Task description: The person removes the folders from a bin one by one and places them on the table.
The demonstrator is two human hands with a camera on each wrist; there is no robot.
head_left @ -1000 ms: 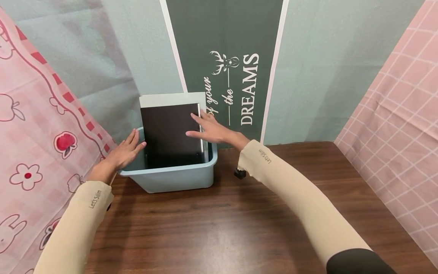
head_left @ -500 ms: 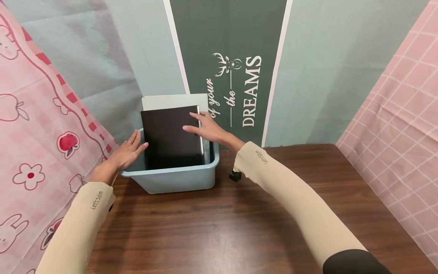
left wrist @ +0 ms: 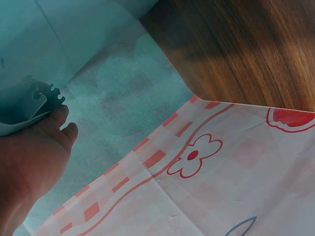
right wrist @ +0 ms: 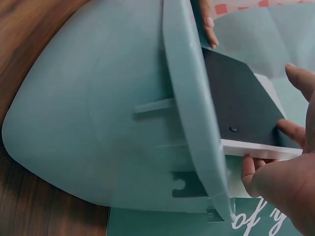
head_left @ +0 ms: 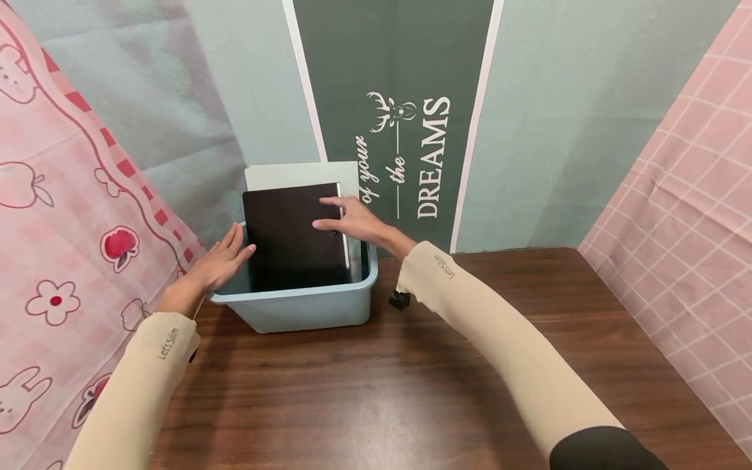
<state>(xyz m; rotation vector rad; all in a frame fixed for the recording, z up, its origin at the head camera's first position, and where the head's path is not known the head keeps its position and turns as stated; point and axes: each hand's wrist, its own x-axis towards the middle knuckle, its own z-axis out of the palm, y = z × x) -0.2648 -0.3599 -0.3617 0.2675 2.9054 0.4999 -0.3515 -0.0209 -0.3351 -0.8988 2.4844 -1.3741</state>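
The dark notebook (head_left: pixel 292 236) stands upright in the blue plastic bin (head_left: pixel 305 307) against a pale folder (head_left: pixel 299 175). The right hand (head_left: pixel 352 222), fingers straight, presses its cover; the left hand (head_left: pixel 220 261), flat, steadies the bin's rim. Seating appears underway; letting go calls for the book resting stably.

A dark wooden table (head_left: pixel 376 391) carries a light blue plastic bin (head_left: pixel 305 310) near its back-left corner.
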